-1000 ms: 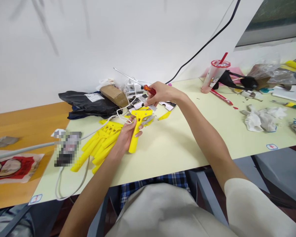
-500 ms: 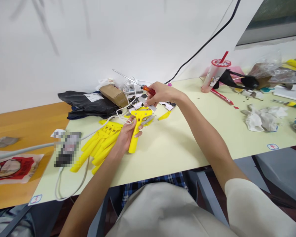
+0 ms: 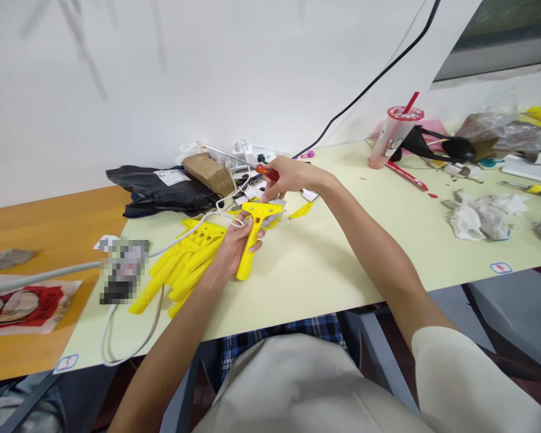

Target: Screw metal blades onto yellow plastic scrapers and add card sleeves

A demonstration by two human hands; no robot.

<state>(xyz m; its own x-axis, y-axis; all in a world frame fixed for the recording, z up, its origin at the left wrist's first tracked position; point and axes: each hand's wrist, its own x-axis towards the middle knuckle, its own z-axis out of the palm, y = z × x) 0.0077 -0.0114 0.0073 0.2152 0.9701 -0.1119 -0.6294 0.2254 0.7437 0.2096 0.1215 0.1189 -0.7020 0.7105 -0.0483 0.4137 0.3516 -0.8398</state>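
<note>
My left hand (image 3: 234,248) is closed around a yellow scraper (image 3: 247,257), its wide head up and its handle slanting down toward me. My right hand (image 3: 292,174) keeps a screwdriver (image 3: 267,172) with a red handle in its grip, the long shaft pointing left and away. Its fingertips reach down to the top edge of the scraper head; the metal blade there is mostly hidden. Several more yellow scraper handles (image 3: 180,270) lie piled left of my left hand. Behind the head are loose blades and yellow parts, with one yellow piece (image 3: 301,210) to the right.
A black plastic bag (image 3: 162,189) and a brown cardboard box (image 3: 208,173) lie near the wall. A white cable (image 3: 169,243) crosses the left side. To the right stand a cup with a straw (image 3: 392,141), a red marker (image 3: 408,176) and crumpled tissues (image 3: 466,216).
My right hand has come down and slightly left, bringing the metal blade to the scraper head. The screwdriver has swung lower with it. My left hand holds nearly still.
</note>
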